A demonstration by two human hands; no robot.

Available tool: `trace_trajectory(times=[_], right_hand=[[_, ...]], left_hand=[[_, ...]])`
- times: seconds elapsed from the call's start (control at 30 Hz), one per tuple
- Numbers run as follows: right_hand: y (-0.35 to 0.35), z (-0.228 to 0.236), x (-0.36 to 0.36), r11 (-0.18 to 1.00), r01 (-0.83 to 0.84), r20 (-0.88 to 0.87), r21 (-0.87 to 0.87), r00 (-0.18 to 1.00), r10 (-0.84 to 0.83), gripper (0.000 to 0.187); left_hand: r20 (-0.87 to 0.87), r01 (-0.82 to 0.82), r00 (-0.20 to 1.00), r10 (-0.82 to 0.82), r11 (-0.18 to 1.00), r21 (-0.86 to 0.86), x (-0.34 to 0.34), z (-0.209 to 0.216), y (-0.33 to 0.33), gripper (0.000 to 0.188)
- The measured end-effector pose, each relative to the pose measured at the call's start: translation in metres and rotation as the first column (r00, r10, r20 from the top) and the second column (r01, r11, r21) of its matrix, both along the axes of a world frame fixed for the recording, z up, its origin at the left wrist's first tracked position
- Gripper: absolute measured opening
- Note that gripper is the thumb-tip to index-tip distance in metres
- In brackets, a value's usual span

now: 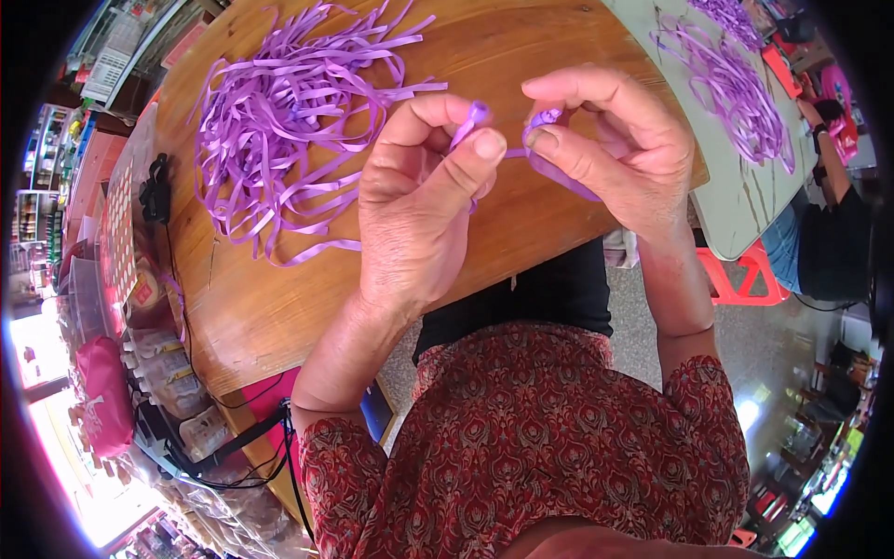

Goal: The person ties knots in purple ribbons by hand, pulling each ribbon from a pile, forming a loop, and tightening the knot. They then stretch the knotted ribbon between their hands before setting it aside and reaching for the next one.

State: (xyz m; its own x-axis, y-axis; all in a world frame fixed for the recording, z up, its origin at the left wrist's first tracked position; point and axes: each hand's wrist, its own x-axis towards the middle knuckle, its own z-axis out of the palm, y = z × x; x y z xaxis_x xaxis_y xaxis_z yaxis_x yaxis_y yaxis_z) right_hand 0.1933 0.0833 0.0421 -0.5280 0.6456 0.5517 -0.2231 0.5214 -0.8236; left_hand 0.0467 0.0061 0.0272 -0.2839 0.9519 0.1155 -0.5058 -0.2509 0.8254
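Observation:
Above the wooden table, my left hand [419,186] is closed, thumb against fingers, on a narrow purple ribbon [477,114] whose folded end pokes up past the fingertips. My right hand [619,140] pinches another bit of purple ribbon [547,117], bunched or knotted, between thumb and fingers. A flat stretch of ribbon spans the gap between the hands, and a band of it hangs below my right thumb. Whether both ends belong to one ribbon is hard to see. Left of my hands lies a large tangled heap of purple ribbons [289,121].
The wooden table [270,312] carries the heap. A pale green table [736,219] on the right holds more purple ribbons [731,102]. A person [829,214] sits beyond it, near a red stool [750,279]. Black cables [223,480] and bags crowd the left edge.

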Motion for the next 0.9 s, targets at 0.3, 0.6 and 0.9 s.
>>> trace_trajectory(times=[0.3, 0.6, 0.9], right_hand=[[0.010, 0.000, -0.006, 0.944, 0.101, 0.023, 0.313, 0.993, -0.114, 0.020], [0.007, -0.006, -0.003, 0.991, -0.014, 0.055, 0.134, 0.998, 0.006, 0.031], [0.004, -0.017, -0.010, 0.996, -0.090, -0.033, 0.017, 0.995, 0.091, 0.026]], left_hand=[[0.103, 0.158, 0.983, -0.150, 0.985, -0.067, 0.002, 0.002, 0.001, 0.011], [0.131, 0.168, 0.978, -0.164, 0.986, -0.015, -0.002, -0.007, 0.000, 0.008], [0.185, 0.280, 0.943, -0.278, 0.960, 0.018, -0.008, -0.019, 0.001, 0.014]])
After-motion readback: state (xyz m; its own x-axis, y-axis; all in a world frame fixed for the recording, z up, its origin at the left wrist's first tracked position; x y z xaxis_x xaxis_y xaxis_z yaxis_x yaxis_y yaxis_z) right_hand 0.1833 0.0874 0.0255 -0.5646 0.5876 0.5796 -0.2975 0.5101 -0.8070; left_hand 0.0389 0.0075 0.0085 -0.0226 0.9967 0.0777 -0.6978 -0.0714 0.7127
